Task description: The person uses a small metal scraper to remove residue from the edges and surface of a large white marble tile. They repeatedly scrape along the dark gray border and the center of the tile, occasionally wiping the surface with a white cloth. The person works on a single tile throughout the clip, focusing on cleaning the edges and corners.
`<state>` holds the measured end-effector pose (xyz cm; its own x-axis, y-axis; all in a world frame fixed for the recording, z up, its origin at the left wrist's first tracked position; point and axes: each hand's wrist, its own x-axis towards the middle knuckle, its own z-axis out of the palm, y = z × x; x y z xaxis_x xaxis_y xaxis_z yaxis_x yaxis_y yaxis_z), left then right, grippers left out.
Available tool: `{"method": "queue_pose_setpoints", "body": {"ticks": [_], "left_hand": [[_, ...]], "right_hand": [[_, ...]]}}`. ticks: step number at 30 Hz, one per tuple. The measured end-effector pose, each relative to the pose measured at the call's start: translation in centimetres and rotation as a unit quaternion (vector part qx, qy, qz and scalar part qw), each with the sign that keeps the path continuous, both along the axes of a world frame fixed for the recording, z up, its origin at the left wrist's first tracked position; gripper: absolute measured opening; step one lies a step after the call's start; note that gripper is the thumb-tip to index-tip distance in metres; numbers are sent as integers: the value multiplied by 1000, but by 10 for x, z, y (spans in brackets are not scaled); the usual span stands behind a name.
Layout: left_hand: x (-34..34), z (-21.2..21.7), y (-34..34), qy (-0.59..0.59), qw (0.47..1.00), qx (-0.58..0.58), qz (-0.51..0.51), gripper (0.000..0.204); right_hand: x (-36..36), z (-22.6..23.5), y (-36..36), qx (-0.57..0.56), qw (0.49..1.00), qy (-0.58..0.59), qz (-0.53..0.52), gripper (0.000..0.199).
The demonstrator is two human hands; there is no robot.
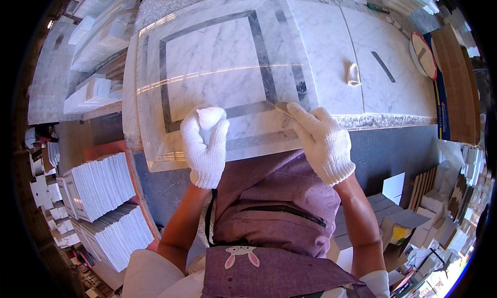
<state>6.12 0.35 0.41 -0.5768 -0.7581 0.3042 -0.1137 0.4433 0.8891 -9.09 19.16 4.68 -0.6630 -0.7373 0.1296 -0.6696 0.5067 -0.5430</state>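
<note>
A polished white marble panel with dark grey inlaid strips forming a square frame lies in front of me, its near edge by my apron. My left hand, in a white knit glove, is closed around a smooth white wad above the near part of the panel. I cannot tell whether the wad is cloth or putty. Also gloved, my right hand pinches a small thin blade, like a putty knife. The blade's tip is at the near right corner of the dark frame.
Right of the panel, the stone table holds a white finger-shaped piece of cloth, a dark metal strip and a round red-rimmed dish. A cardboard box stands at the right end. Stacked tiles sit low on the left.
</note>
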Motion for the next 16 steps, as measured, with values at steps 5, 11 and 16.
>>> {"method": "queue_pose_setpoints", "body": {"ticks": [5, 11, 16], "left_hand": [[2, -2, -1, -3, 1000, -16, 7, 39], [4, -6, -2, -9, 1000, -10, 12, 43], [4, -3, -2, -1, 1000, 27, 8, 45]], "right_hand": [[3, 7, 3, 81, 996, 27, 12, 34], [1, 10, 12, 34, 999, -17, 13, 36], [-1, 7, -5, 31, 999, -9, 25, 40]]}}
